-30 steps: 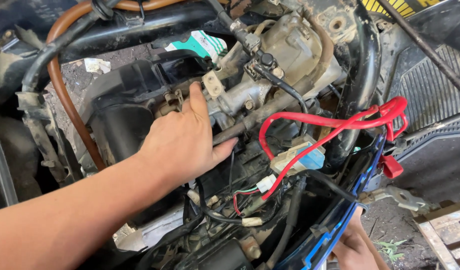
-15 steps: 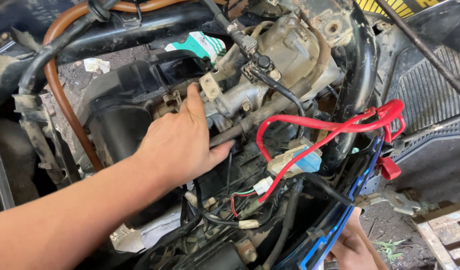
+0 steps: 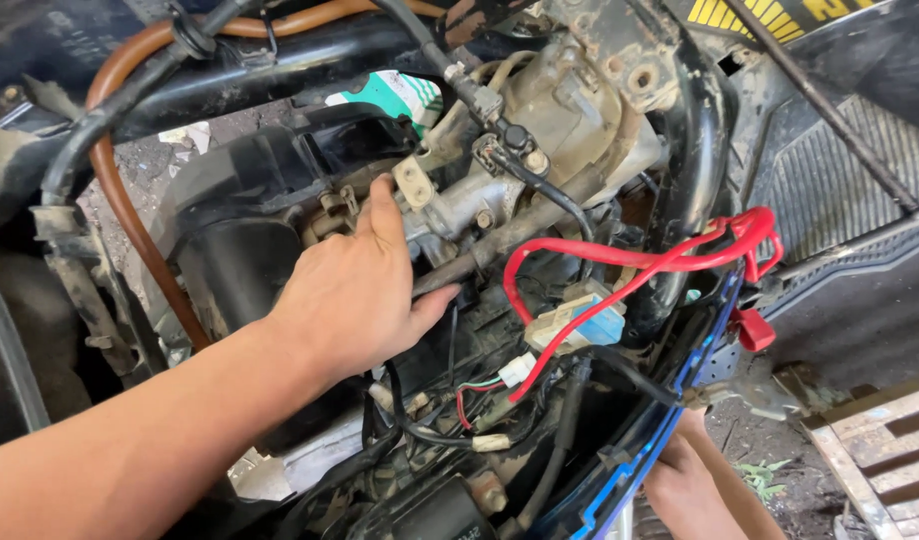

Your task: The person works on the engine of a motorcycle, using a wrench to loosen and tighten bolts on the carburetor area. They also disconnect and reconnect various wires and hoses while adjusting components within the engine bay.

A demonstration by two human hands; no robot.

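A grimy silver carburettor body sits just above the centre of the view, inside the opened frame of a small motorbike. The left hand lies flat against it from the 8 o'clock side, fingers pressed together and stretched toward 12 o'clock, the fingertips touching the metal beside a small mounting tab, the thumb reaching out toward 3 o'clock onto a dark rod. It grips nothing. Against the views of half a second and a second before, the hand has hardly shifted; the fingertips sit a touch higher on the casting, which reads as feeling or steadying rather than pulling anything loose.

At 9 o'clock from the hand is a black plastic airbox, and beyond it a brown rubber hose curves up and over toward 12 o'clock. At 3 o'clock a red cable loops across a white and blue connector. At 5 o'clock, at the bottom edge, the right hand reaches up under a blue-trimmed panel edge; its fingers are hidden, so whether it grips cannot be told. A wooden pallet lies at 4 o'clock.
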